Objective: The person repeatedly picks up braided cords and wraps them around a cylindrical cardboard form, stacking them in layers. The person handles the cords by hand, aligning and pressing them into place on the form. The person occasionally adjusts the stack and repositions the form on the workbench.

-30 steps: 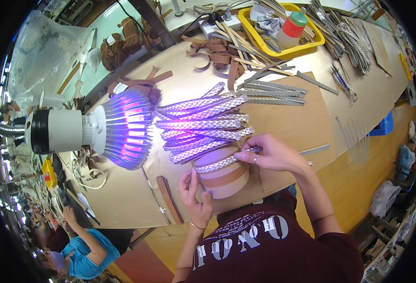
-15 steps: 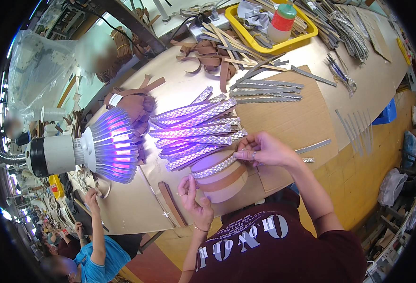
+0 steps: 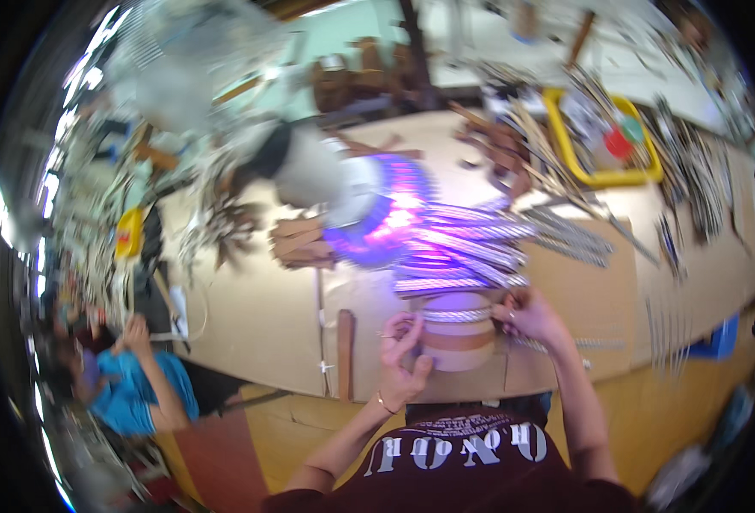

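A silvery braided strap (image 3: 456, 315) lies across the top of a rounded tan form (image 3: 458, 357) with a brown band around its middle. At the strap's left end are the curled fingers of my left hand (image 3: 401, 359), with the thumb lower against the form's side. My right hand (image 3: 529, 318) pinches the right end between thumb and fingers. Just beyond the form lies a pile of braided straps (image 3: 467, 248), lit purple by a finned lamp (image 3: 377, 209) above them. Motion blur softens the view, and the fingertips' exact contact is hard to see.
Cardboard (image 3: 583, 282) covers the bench at right, with thin grey strips (image 3: 668, 338) at its edge. A yellow tray (image 3: 604, 178) holds a bottle. Brown strips (image 3: 304, 244) and a brown bar (image 3: 346, 355) lie left. A person in blue (image 3: 142, 389) sits far left.
My view has turned, so the bench and lamp appear shifted to the right and more level. Both hands stay at the strap's ends on the form.
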`<action>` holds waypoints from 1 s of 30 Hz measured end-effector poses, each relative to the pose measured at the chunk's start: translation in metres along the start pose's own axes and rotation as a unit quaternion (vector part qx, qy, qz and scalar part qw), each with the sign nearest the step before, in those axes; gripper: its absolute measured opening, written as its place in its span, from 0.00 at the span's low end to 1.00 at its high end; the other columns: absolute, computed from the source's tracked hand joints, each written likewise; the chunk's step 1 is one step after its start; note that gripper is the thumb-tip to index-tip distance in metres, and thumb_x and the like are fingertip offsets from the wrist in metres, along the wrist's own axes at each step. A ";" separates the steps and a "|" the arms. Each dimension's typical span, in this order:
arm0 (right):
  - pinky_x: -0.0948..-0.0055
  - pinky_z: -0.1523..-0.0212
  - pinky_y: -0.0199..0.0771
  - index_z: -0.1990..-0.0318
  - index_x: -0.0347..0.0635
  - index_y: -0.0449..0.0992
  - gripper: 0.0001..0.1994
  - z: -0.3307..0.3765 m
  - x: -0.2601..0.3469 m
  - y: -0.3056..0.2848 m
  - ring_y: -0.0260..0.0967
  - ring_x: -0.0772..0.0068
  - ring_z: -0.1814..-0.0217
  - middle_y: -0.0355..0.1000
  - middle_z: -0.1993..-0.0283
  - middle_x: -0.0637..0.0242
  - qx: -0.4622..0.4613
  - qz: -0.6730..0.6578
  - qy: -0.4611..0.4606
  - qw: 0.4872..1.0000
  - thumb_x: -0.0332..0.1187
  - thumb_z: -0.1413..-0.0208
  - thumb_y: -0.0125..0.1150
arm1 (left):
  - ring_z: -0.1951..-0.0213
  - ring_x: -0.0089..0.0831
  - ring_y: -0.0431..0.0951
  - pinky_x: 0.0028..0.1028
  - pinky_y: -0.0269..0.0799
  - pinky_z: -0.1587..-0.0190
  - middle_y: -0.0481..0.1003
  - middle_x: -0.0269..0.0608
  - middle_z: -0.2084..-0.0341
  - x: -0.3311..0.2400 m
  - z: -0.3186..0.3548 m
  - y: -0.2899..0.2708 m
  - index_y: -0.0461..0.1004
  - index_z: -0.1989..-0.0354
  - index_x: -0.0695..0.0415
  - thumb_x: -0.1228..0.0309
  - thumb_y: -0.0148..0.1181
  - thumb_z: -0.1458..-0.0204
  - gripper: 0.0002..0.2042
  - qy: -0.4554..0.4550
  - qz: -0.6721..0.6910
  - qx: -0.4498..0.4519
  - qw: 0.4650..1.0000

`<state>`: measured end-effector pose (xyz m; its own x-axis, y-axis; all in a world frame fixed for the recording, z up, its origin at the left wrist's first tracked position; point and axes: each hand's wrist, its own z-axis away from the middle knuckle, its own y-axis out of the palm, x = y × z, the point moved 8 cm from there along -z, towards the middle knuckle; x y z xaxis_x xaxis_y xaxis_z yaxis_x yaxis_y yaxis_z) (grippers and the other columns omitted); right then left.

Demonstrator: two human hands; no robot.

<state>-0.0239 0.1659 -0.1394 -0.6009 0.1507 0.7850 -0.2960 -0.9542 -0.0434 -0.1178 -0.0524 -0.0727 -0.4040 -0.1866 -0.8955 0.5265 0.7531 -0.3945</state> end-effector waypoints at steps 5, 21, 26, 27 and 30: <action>0.81 0.81 0.65 0.64 0.40 0.70 0.07 0.021 0.001 0.002 0.66 0.81 0.81 0.70 0.74 0.67 -0.091 -0.082 -0.112 0.986 0.30 0.42 0.63 | 0.51 0.40 0.70 0.36 0.65 0.45 0.67 0.50 0.49 0.007 0.002 -0.001 0.72 0.42 0.62 0.52 0.57 0.44 0.29 -0.026 0.057 -0.009 0.998; 0.86 0.82 0.52 0.63 0.42 0.69 0.09 0.051 0.115 -0.035 0.57 0.88 0.80 0.64 0.76 0.75 -0.046 -0.174 -0.298 0.937 0.35 0.40 0.63 | 0.41 0.46 0.65 0.41 0.59 0.38 0.64 0.51 0.42 -0.057 -0.007 -0.046 0.67 0.39 0.59 0.66 0.60 0.45 0.25 0.066 0.056 -0.244 0.966; 0.85 0.83 0.45 0.63 0.43 0.68 0.10 0.034 0.115 -0.049 0.52 0.90 0.83 0.59 0.83 0.77 -0.197 0.045 -0.243 0.949 0.36 0.39 0.62 | 0.43 0.44 0.69 0.41 0.61 0.40 0.67 0.47 0.43 -0.047 0.001 -0.024 0.69 0.41 0.54 0.66 0.63 0.46 0.23 0.098 -0.012 -0.143 0.985; 0.85 0.84 0.45 0.63 0.43 0.68 0.10 0.036 0.107 -0.050 0.51 0.90 0.84 0.58 0.83 0.77 -0.221 0.056 -0.235 0.945 0.37 0.39 0.62 | 0.44 0.43 0.70 0.41 0.62 0.41 0.68 0.47 0.43 -0.048 0.008 -0.018 0.70 0.41 0.54 0.65 0.63 0.46 0.23 0.116 -0.027 -0.138 0.983; 0.85 0.81 0.46 0.58 0.41 0.67 0.12 0.049 0.084 -0.058 0.51 0.89 0.82 0.59 0.82 0.77 -0.292 0.083 -0.233 0.924 0.38 0.38 0.61 | 0.41 0.43 0.68 0.42 0.61 0.40 0.66 0.47 0.41 -0.047 0.025 0.001 0.69 0.41 0.55 0.62 0.64 0.46 0.25 0.132 -0.039 -0.095 0.986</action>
<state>-0.0213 0.2212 -0.0408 -0.3303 -0.2426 0.9121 -0.6594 -0.6322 -0.4069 -0.0794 -0.0584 -0.0363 -0.6312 -0.0969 -0.7695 0.3472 0.8519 -0.3920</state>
